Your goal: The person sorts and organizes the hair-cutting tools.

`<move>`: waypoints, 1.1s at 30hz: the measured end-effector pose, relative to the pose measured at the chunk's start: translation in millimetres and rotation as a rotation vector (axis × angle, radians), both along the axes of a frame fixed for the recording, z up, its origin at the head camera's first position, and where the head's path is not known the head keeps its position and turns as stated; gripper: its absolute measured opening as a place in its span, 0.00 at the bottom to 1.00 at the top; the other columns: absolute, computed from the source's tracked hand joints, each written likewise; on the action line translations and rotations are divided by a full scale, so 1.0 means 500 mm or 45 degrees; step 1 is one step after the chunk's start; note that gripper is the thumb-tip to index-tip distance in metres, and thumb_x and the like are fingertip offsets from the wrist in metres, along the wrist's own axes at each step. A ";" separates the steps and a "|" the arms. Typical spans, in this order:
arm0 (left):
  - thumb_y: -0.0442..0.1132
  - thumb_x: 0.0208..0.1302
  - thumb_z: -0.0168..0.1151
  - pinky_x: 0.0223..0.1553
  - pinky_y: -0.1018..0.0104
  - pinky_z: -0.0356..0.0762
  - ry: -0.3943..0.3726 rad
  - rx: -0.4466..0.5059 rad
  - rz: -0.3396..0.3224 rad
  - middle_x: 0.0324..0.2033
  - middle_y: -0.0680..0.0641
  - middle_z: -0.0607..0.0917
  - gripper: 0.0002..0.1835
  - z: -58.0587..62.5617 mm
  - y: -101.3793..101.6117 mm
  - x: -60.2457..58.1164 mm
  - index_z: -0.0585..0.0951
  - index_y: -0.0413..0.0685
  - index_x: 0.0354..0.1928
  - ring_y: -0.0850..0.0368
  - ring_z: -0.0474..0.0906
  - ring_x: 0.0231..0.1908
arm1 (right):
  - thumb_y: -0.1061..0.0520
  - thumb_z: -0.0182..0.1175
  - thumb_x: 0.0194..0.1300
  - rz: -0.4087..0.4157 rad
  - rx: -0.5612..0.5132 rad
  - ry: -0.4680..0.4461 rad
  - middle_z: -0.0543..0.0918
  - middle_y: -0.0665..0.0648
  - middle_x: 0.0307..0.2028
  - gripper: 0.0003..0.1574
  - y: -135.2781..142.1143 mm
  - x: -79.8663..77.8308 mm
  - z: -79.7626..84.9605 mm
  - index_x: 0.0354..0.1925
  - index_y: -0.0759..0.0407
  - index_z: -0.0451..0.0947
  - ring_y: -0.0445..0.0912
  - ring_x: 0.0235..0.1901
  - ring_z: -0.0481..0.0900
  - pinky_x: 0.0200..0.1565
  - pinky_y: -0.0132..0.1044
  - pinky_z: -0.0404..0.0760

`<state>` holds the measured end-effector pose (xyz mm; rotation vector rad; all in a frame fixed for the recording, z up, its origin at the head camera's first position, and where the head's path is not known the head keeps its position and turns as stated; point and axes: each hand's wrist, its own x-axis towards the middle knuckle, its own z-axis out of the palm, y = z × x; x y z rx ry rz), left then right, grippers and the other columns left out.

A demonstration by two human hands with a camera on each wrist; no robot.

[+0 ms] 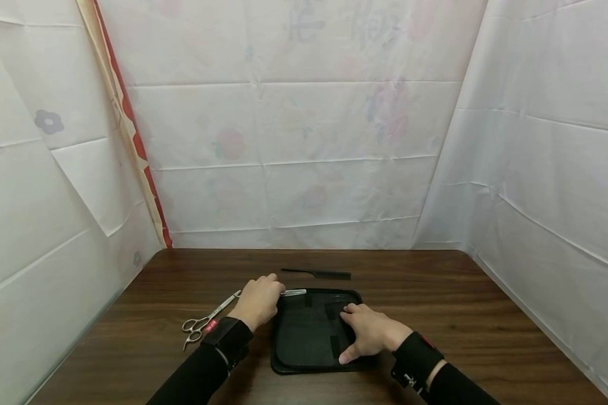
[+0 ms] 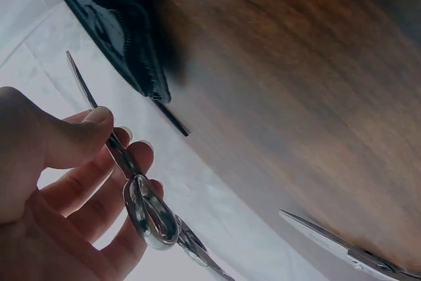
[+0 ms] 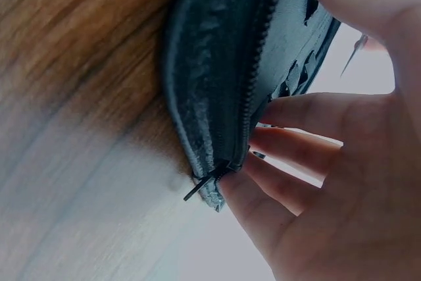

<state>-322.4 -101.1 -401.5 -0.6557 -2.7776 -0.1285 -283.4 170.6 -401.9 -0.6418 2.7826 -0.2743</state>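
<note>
Blk sleeves [image 1: 187, 377] w/ blk wristbands [image 1: 418, 360] reach in from the bottom edge. White sheets [image 1: 304, 124] w/ faint flower & fruit prints hang at back & both sides; a red-and-cream strip [image 1: 132, 126] runs down the back L corner. Dk wood-grain tabletop [image 1: 420, 304] lies btwn them. On it, roughly mid, sits a blk zip case [image 1: 304, 332], flat, rounded corners, small strap loops on its upper face.

R hand [image 1: 372, 332] lies over the case's R edge, fingers spread & fairly straight, tips touching it. L hand [image 1: 257, 301], by the case's far L corner, pinches silver scissors [image 2: 118, 156] btwn thumb & fingers; in the head view their tips poke out just at the case's far edge. Hairdressing shears [image 1: 210, 318], also silver, lie on the table L of that hand, handles twd the person, tips pointing away. Blk tail comb [image 1: 329, 275] lies beyond the case, tail to L. Smallest: zip pull [image 3: 207, 182] at a case corner, next to the R little finger.
</note>
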 end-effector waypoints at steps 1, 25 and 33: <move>0.27 0.56 0.74 0.43 0.49 0.81 -0.004 -0.006 0.000 0.37 0.47 0.81 0.14 -0.001 0.000 -0.001 0.89 0.47 0.44 0.45 0.82 0.41 | 0.33 0.77 0.50 0.002 0.000 0.001 0.66 0.61 0.71 0.62 0.000 0.000 0.000 0.72 0.63 0.68 0.58 0.71 0.64 0.62 0.57 0.73; 0.28 0.58 0.73 0.45 0.47 0.80 -0.098 -0.034 0.017 0.35 0.47 0.81 0.08 -0.012 0.009 -0.008 0.88 0.46 0.38 0.46 0.81 0.41 | 0.33 0.76 0.51 -0.003 -0.004 -0.004 0.65 0.62 0.73 0.61 0.002 -0.001 0.003 0.72 0.63 0.68 0.58 0.72 0.62 0.64 0.58 0.71; 0.29 0.59 0.73 0.45 0.48 0.80 -0.094 -0.019 0.017 0.35 0.47 0.81 0.08 -0.018 0.007 -0.007 0.88 0.46 0.38 0.46 0.81 0.41 | 0.34 0.76 0.51 0.007 -0.015 -0.013 0.64 0.63 0.73 0.61 0.002 0.002 0.005 0.72 0.64 0.68 0.59 0.73 0.61 0.64 0.58 0.70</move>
